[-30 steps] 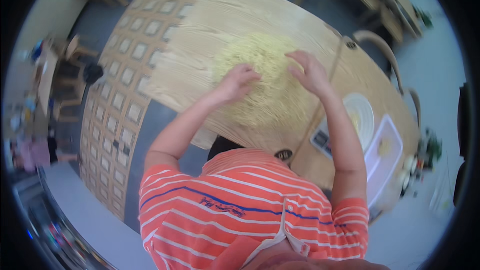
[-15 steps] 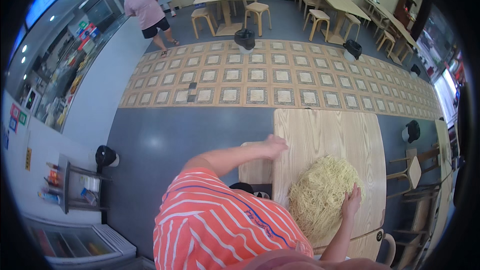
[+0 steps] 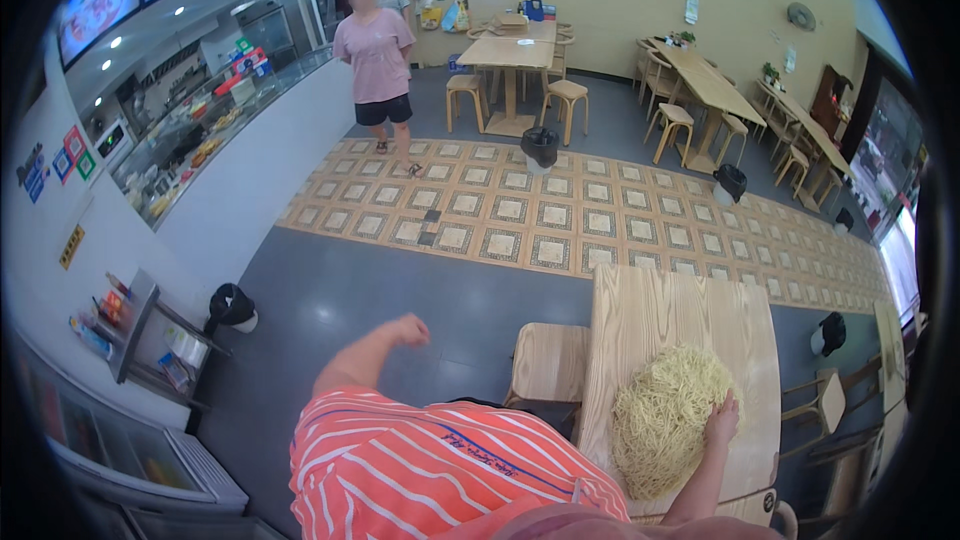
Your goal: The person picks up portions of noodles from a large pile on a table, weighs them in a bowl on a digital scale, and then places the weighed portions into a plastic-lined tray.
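Note:
A large mound of pale yellow noodles (image 3: 665,415) lies directly on the light wooden table (image 3: 690,315) in front of me. My right hand (image 3: 722,422) touches the mound's right side, its fingers apart and resting against the strands. Away to the left, my left hand (image 3: 408,330) hangs in the air over the grey floor, with the elbow bent. Its fingers are curled in, and nothing shows in them.
A wooden stool (image 3: 550,362) stands against the table's left side. A person in a pink shirt (image 3: 375,55) stands by the counter (image 3: 260,155), another behind. Black-lined bins (image 3: 540,152) and a small shelf (image 3: 165,345) are around. Farther tables (image 3: 510,50) and stools line the back.
My left hand has swung left, away from the table's edge. My right hand stays at the noodles. The view has tilted up and turned left, and the person in pink stands more upright in it.

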Demonstrator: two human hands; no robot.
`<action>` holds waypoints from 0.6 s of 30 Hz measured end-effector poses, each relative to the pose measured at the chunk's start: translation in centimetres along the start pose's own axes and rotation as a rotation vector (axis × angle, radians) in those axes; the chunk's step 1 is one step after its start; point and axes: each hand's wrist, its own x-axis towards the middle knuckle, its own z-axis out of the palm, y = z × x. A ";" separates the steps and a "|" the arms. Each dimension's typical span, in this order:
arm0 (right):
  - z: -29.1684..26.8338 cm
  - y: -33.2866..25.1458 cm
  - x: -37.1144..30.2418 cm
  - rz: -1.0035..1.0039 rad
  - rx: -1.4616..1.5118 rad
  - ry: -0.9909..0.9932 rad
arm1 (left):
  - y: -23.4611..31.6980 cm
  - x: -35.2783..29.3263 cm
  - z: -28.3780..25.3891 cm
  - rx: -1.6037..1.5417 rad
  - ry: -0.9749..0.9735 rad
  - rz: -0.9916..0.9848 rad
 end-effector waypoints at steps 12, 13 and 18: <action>-8.5 -0.7 2.1 -0.049 0.074 0.251 | 16.8 -23.7 -51.2 0.003 1.167 0.365; -8.6 -2.8 1.7 -0.038 0.064 0.326 | 18.6 -25.5 -53.4 0.089 1.176 0.333; -5.7 -12.5 0.1 -0.052 0.242 0.641 | 15.0 -23.6 -60.1 0.230 1.176 0.385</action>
